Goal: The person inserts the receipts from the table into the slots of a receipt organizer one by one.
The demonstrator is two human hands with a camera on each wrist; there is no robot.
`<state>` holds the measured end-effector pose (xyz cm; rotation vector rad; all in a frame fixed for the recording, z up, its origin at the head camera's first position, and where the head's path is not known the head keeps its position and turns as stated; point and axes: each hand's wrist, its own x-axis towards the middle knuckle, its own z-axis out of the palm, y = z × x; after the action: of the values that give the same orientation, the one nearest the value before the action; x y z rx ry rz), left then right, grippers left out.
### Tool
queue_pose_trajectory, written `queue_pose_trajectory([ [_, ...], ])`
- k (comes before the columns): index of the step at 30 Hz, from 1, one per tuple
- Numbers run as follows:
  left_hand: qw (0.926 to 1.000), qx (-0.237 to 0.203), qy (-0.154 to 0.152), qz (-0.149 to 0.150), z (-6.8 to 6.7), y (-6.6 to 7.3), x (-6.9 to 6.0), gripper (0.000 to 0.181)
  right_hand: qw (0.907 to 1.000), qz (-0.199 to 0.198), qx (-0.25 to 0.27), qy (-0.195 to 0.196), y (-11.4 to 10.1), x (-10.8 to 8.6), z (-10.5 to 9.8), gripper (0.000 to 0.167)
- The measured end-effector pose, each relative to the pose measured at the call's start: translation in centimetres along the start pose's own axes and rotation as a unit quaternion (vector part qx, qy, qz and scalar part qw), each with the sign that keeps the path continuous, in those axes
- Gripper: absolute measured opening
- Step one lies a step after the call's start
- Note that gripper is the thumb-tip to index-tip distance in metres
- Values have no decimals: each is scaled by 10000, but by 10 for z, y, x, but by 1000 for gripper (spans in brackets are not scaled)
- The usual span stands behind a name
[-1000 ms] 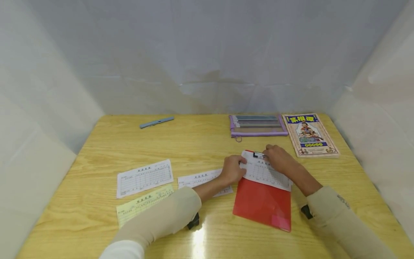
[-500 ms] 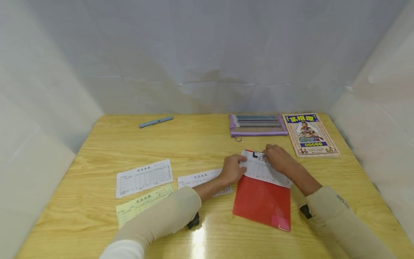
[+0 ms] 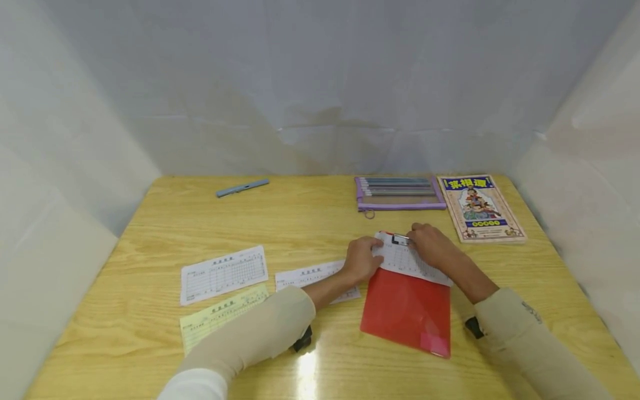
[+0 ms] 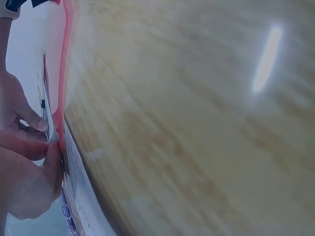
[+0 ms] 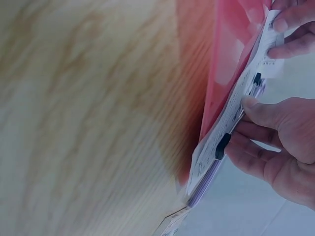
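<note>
A red clip folder (image 3: 407, 316) lies on the table in front of me, a pink label at its lower right corner. Across its upper part is a printed white form (image 3: 405, 265), its top edge at the folder's metal clip (image 3: 401, 239). With thumb and fingers, my left hand (image 3: 361, 260) pinches the form's left edge near the folder's top left corner. My right hand (image 3: 431, 244) grips the clip at its right end, hiding part of it. In the right wrist view the right thumb (image 5: 261, 112) presses at the clip, whose black ends (image 5: 223, 146) show.
Two white forms (image 3: 224, 276) (image 3: 307, 273) and a yellow form (image 3: 220, 311) lie to the left, partly under the left arm. Toward the back are a blue pen-like tool (image 3: 242, 188), a purple-edged pouch (image 3: 400, 206) with pencil-like sticks, and a comic-covered book (image 3: 481, 214).
The white form has slid slightly up the folder, so its lower edge sits higher and more red shows. Both hands stay in nearly the same places.
</note>
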<state>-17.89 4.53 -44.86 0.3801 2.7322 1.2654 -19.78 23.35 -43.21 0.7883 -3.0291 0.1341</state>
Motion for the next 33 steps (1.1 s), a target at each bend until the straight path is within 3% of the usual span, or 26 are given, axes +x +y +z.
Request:
queue_pose_trajectory([
  [4, 10000, 63, -67, 4, -1, 1, 0, 33, 10000, -18, -37, 38, 0, 0, 0, 9],
  [9, 9990, -80, -448, -45, -10, 3, 0, 37, 9999, 69, -92, 60, 0, 1, 1, 9],
  [14, 9933, -767, -752, -414, -26, 1, -1, 44, 9999, 98, 6, 94, 0, 2, 1, 11],
  [17, 9889, -1121, -852, -466, -41, -6, -4, 45, 9999, 138, 71, 39, -1, 1, 0, 12],
  [23, 9920, -870, -837, -356, -81, -29, -14, 43, 9996, 250, 138, -61, 0, -2, -2, 13],
  [27, 9951, -517, -779, -325, -116, -53, -24, 45, 9995, 278, 137, -74, 1, -2, -1, 13],
  [30, 9953, -446, -687, -510, -147, -74, -32, 46, 9995, 287, 114, -62, 0, -1, -1, 14],
  [33, 9938, -487, -476, -881, -178, -97, -42, 47, 9995, 269, 111, -73, -1, 0, -1, 14],
])
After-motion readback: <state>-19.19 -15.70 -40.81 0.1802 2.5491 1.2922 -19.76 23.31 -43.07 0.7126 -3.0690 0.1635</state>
